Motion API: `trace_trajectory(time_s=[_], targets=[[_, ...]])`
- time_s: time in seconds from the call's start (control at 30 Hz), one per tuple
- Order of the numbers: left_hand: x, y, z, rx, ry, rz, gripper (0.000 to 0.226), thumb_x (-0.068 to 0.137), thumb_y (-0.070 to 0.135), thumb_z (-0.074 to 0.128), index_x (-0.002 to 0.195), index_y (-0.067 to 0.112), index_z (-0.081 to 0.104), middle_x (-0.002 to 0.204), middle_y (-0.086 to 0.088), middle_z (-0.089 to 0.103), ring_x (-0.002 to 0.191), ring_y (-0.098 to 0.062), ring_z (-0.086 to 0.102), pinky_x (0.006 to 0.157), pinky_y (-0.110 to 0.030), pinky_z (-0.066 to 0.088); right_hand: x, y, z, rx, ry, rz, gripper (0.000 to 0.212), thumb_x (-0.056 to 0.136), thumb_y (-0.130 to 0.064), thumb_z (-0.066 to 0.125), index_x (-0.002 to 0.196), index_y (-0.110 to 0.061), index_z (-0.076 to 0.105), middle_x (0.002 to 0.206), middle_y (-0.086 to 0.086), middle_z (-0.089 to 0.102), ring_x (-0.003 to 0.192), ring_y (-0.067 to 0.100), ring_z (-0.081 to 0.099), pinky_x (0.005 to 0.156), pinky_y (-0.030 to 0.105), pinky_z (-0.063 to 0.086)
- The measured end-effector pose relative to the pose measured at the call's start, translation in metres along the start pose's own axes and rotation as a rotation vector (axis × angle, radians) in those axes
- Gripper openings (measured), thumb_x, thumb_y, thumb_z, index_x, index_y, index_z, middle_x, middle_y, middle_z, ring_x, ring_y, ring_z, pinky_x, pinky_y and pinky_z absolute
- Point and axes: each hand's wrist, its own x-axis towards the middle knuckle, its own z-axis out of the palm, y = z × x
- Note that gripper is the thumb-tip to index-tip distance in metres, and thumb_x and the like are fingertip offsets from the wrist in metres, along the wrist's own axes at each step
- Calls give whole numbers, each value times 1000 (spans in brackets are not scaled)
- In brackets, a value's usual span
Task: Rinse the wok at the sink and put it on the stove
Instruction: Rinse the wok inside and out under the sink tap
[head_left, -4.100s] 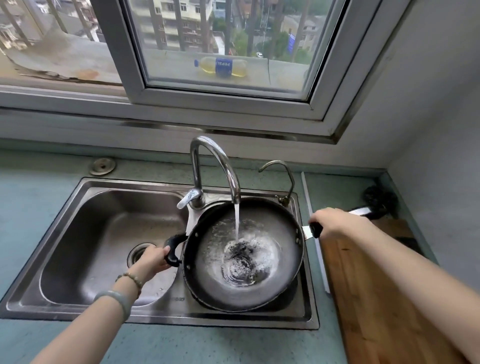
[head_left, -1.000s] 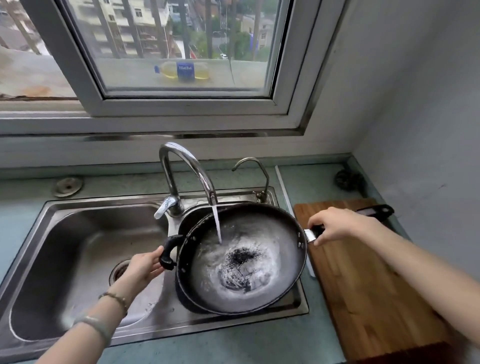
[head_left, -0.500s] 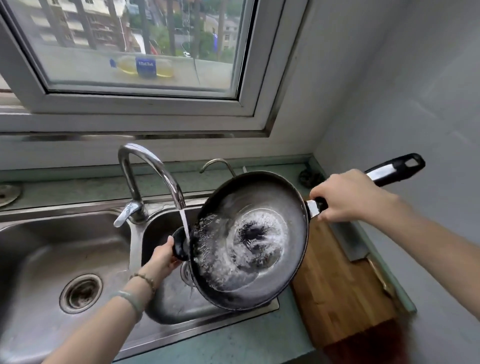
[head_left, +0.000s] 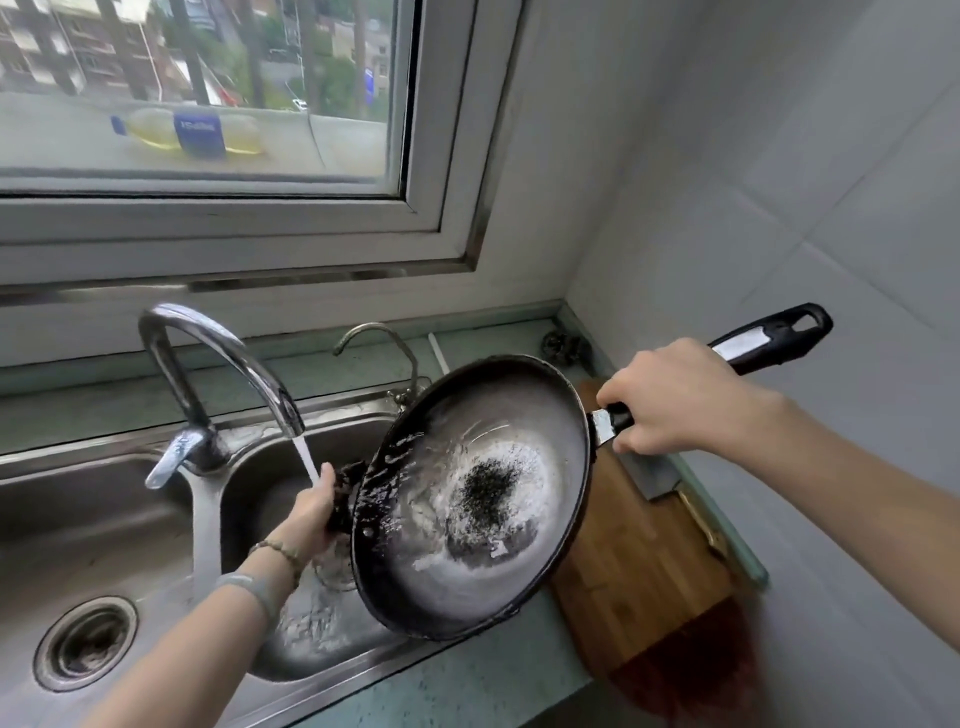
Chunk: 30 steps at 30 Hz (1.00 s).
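Note:
The black wok (head_left: 498, 457) is tilted steeply over the right basin of the steel sink (head_left: 104, 519), its left rim low and water spilling out there. A dark patch marks its wet grey inside. My right hand (head_left: 670, 400) grips the long black handle near the wok's body, raised high. My left hand (head_left: 311, 509) holds the small black side handle at the low edge. The tall faucet (head_left: 218, 358) runs, and its stream falls onto my left hand. No stove is in view.
A wooden cutting board (head_left: 639, 571) lies on the green counter right of the sink, with a cleaver blade (head_left: 654, 473) on it. A small second tap (head_left: 384, 348) stands behind the wok. The tiled wall is close on the right. A window runs above.
The wok has gone from lying level under the stream to tilted steeply leftward. My right hand has lifted the long handle, and water pours out over the low left rim.

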Motion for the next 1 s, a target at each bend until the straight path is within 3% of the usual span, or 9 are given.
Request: trace_trajectory(time_s=[0.13, 0.2, 0.33, 0.43, 0.57, 0.7, 0.83, 0.9, 1.0], targets=[[-11, 7, 0, 10, -14, 13, 59, 93, 44, 53, 126, -4, 47, 100, -15, 61, 73, -29, 61, 59, -36, 52, -2, -3, -3, 16, 0, 7, 25, 76, -43, 55, 97, -31, 64, 75, -2, 60, 78, 22, 61, 46, 24, 18], [-8, 7, -2, -6, -30, -8, 54, 94, 42, 53, 125, -2, 51, 92, -14, 62, 68, -27, 60, 54, -34, 54, -2, -3, -3, -1, 23, -3, 26, 76, -43, 55, 98, -31, 63, 83, -1, 65, 82, 22, 63, 46, 25, 17], [6, 3, -10, -30, -70, -17, 53, 98, 43, 43, 129, 1, 50, 105, -18, 63, 72, -28, 62, 54, -37, 56, -1, -2, -1, -46, 37, -3, 25, 78, -44, 56, 97, -29, 61, 79, 1, 61, 84, 23, 64, 46, 26, 15], [-17, 7, -14, -18, -87, 3, 40, 101, 38, 36, 113, 8, 58, 81, -13, 66, 55, -23, 62, 45, -29, 52, 3, 0, 4, -16, 31, 6, 20, 78, -47, 56, 88, -29, 56, 69, -3, 49, 79, 25, 60, 46, 25, 17], [-36, 13, -30, -6, -34, 68, 39, 100, 38, 42, 88, 4, 57, 60, -12, 57, 33, -17, 55, 33, -21, 45, 17, 5, 34, 116, 47, 4, 34, 74, -54, 60, 101, -34, 61, 92, -5, 68, 91, 20, 65, 53, 24, 31], [-44, 17, -69, 33, 18, 108, 49, 91, 51, 53, 99, 3, 60, 75, -14, 61, 50, -23, 59, 45, -28, 51, 40, -4, 82, 315, 1, -23, 43, 71, -55, 65, 109, -36, 59, 104, -9, 69, 100, 17, 63, 68, 30, 44], [-65, 22, -103, 89, 117, 160, 46, 89, 44, 60, 105, 1, 60, 72, -10, 61, 47, -21, 57, 53, -30, 49, 73, -28, 126, 477, -41, -71, 41, 70, -46, 69, 108, -34, 58, 104, -6, 69, 98, 18, 62, 69, 31, 47], [-81, 26, -115, 124, 177, 198, 46, 87, 44, 63, 89, -1, 60, 55, -8, 58, 48, -22, 55, 57, -30, 45, 90, -42, 141, 531, -51, -101, 43, 70, -43, 70, 110, -33, 57, 107, -6, 68, 99, 20, 62, 66, 30, 43], [-107, 34, -130, 231, 307, 296, 46, 91, 41, 58, 66, 2, 54, 38, -1, 52, 43, -20, 53, 50, -25, 43, 111, -64, 154, 610, -27, -151, 42, 70, -37, 68, 109, -32, 54, 108, -3, 67, 100, 23, 61, 65, 30, 38]])
